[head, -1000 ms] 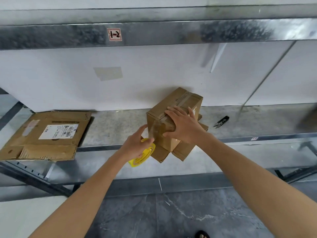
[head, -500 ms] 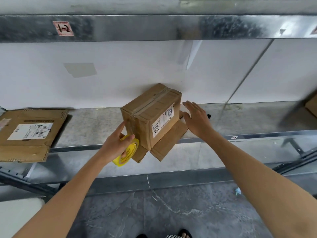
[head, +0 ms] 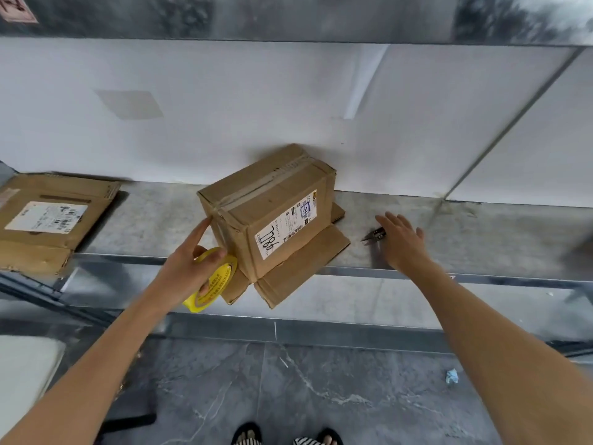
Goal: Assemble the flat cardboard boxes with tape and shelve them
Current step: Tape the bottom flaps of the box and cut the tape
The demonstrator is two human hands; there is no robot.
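1. Well, I see a grey, speckled metal shelf (head: 154, 220) against a smooth white wall (head: 256, 107), with dark marbled floor tiles (head: 321, 380) below.
2. The brown cardboard box (head: 272, 200) stands on it, its top seam taped and its bottom flaps splayed past the front edge.
3. My left hand (head: 189, 268) grips a yellow tape roll (head: 218, 277), forefinger against the box's corner.
4. My right hand (head: 404, 242) is spread wide, holding nothing, beside small black snips (head: 373, 235).
5. Flattened cardboard (head: 48, 220) lies far left.

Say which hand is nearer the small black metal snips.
Right. The right hand is beside the snips; left hand holds the yellow tape roll beyond the brown cardboard box.
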